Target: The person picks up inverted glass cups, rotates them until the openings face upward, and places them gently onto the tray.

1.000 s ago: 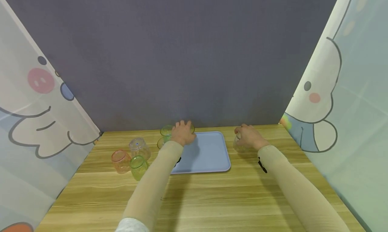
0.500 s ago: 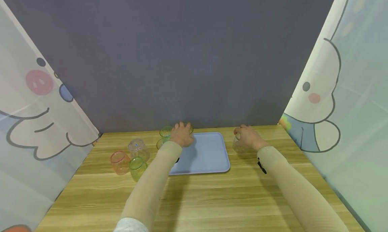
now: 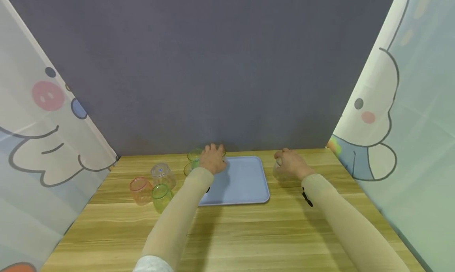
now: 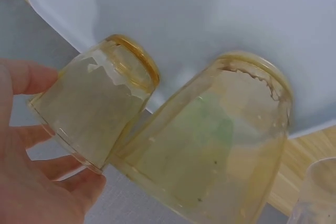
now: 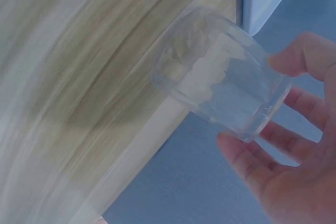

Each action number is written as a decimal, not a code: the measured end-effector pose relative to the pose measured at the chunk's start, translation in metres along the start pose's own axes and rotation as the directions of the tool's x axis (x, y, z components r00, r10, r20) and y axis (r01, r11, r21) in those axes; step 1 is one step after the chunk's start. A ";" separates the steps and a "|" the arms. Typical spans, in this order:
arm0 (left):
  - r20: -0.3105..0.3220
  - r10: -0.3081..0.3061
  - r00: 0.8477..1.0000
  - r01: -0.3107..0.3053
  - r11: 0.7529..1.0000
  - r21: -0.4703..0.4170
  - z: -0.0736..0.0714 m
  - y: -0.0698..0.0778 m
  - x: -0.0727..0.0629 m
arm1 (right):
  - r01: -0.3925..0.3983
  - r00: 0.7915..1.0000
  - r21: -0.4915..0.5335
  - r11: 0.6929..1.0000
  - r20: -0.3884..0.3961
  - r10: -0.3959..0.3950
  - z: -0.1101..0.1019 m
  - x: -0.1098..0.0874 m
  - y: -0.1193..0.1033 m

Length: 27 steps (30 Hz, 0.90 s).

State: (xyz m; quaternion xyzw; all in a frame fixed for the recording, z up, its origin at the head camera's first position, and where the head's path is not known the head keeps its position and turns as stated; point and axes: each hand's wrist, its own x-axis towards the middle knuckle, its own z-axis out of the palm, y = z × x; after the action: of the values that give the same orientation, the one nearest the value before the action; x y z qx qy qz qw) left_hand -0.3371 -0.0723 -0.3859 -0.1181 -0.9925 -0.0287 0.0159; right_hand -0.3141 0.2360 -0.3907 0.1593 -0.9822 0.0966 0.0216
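Observation:
At the back left of the pale blue tray (image 3: 245,181), my left hand (image 3: 212,160) reaches over a glass. The left wrist view shows it as an amber-tinted glass (image 4: 89,108), its thick-edged end on the tray, with my thumb on one side and fingers curled on the other. Beside it on the tray stands another yellowish glass (image 4: 210,140), greenish through its wall. My right hand (image 3: 291,162) grips a clear glass (image 5: 220,72) on the table, just right of the tray, thumb and fingers around its upper end. In the head view the hands partly hide both gripped glasses.
Left of the tray a pink glass (image 3: 141,191), a clear faceted glass (image 3: 163,176) and a green glass (image 3: 161,198) stand close together on the wooden table (image 3: 249,236). More glass rims (image 3: 194,154) show at the tray's left end. A grey backdrop (image 3: 220,74) rises behind.

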 end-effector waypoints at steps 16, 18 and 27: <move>-0.021 -0.027 0.999 0.026 0.998 -0.056 -0.008 0.001 -0.008 | -0.013 0.999 0.024 1.000 0.042 0.012 -0.008 -0.007 -0.017; -0.006 -0.007 1.000 0.006 0.997 -0.073 -0.010 0.000 -0.010 | -0.013 0.999 0.027 1.000 0.038 0.012 -0.008 -0.008 -0.018; 0.017 0.064 0.998 -0.061 0.987 -0.150 -0.024 -0.001 -0.027 | 0.036 0.999 0.049 0.998 0.003 -0.036 -0.014 -0.018 -0.025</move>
State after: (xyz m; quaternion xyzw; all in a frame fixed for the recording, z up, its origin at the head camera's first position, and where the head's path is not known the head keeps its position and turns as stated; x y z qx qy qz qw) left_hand -0.3106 -0.0812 -0.3633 -0.1502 -0.9834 -0.1014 -0.0028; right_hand -0.2885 0.2213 -0.3734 0.1778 -0.9766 0.1200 0.0174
